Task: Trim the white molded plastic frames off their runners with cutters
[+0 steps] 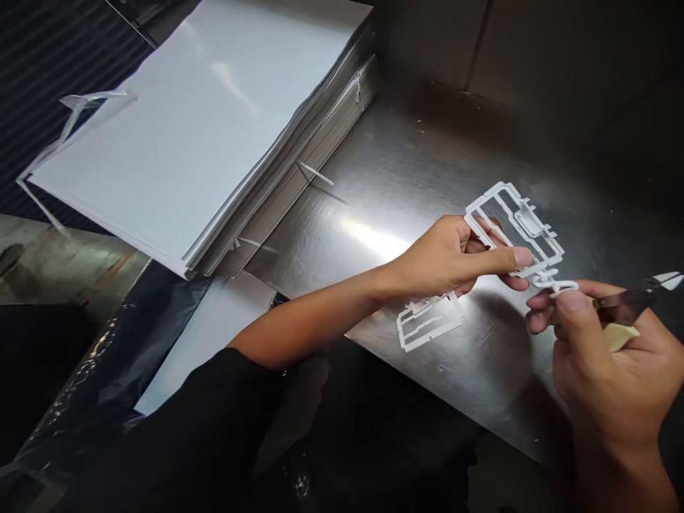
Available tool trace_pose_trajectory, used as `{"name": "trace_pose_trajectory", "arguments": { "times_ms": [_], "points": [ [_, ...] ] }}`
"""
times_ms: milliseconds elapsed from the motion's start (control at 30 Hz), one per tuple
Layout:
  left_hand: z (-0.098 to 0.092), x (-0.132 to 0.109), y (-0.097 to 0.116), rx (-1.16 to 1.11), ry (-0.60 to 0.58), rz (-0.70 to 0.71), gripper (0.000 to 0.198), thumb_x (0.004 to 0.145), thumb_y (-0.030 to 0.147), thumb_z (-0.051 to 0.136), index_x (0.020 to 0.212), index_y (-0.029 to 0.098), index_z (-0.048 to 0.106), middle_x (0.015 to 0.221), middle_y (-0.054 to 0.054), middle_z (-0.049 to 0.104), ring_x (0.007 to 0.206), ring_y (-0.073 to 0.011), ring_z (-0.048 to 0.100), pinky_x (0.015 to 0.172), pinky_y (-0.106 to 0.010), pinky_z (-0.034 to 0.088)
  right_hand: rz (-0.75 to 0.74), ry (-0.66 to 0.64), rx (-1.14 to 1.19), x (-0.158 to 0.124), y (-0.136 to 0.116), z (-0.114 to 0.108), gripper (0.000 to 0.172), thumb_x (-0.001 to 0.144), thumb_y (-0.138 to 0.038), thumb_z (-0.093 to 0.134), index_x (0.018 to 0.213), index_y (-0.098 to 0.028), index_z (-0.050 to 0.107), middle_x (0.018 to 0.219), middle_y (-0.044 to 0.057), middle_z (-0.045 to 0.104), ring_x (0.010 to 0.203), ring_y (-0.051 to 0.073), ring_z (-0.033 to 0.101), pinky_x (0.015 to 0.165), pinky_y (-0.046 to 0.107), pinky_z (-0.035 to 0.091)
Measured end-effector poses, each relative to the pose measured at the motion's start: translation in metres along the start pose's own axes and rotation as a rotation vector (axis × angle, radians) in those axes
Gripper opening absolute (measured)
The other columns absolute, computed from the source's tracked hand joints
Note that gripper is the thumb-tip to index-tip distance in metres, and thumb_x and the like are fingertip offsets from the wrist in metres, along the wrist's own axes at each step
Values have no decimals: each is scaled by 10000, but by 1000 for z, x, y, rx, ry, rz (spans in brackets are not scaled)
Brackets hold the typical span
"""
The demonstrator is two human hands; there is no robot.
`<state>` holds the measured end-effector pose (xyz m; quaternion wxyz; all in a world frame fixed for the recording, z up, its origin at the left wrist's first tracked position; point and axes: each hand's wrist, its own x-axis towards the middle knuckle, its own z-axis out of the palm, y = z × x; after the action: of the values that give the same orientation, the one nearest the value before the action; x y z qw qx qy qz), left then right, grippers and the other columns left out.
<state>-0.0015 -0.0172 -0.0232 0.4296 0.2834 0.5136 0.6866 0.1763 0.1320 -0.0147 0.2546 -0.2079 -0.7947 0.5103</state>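
My left hand (454, 258) pinches a white plastic moulded frame (514, 222) and holds it above a steel table (406, 164). My right hand (603, 356) is closed round a knife-like tool (635, 303) with a pale handle. Its thumb and forefinger also pinch the lower tip of the frame, at a small curved piece (561, 285). A second white plastic frame (429, 320) lies flat on the table just under my left hand.
A thick stack of white sheets (197, 121) lies at the table's back left, with loose plastic strips (315, 173) beside it. Black plastic film (107, 356) hangs at the table's near left edge. A dark wall rises behind the table.
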Motion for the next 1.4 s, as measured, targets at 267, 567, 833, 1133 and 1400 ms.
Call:
{"name": "trace_pose_trajectory", "arguments": {
  "times_ms": [267, 567, 833, 1133, 1400],
  "points": [
    [1, -1, 0, -44, 32, -77, 550, 952, 708, 929, 1018, 188, 766, 961, -111, 850, 456, -67, 532, 382, -241, 312, 10, 81, 176, 9, -1, -13, 172, 1115, -365, 871, 1036, -224, 811, 877, 63, 741, 714, 289, 699, 673, 424, 574],
    [10, -4, -5, -60, 225, -4, 520, 878, 532, 1045, 920, 190, 655, 983, -113, 864, 438, -65, 510, 355, -223, 323, -67, 22, -6, 5, 12, -18, 578, 1206, -698, 710, 1528, -223, 643, 942, 49, 744, 740, 276, 697, 692, 419, 547],
    [14, -6, -9, -130, 212, 48, 467, 865, 415, 1070, 948, 189, 669, 966, -77, 872, 406, -67, 512, 363, -221, 355, 75, -210, -56, -5, 28, -19, 716, 1256, -683, 588, 1805, -273, 380, 1099, 67, 796, 849, 302, 765, 802, 470, 634],
    [20, -8, -3, -155, 216, 29, 393, 910, 324, 1035, 944, 167, 677, 949, -91, 870, 414, -42, 496, 390, -182, 364, 60, -209, -72, -4, 25, -18, 696, 1254, -675, 584, 1805, -301, 381, 1081, 65, 799, 848, 322, 783, 783, 506, 654],
    [19, -8, -4, -155, 202, 33, 340, 916, 250, 1025, 950, 159, 700, 933, -92, 871, 424, -47, 511, 396, -172, 369, 24, -222, -93, -2, 25, -18, 626, 1270, -617, 589, 1806, -351, 406, 1058, 47, 790, 805, 284, 779, 677, 434, 648]
  ]
}}
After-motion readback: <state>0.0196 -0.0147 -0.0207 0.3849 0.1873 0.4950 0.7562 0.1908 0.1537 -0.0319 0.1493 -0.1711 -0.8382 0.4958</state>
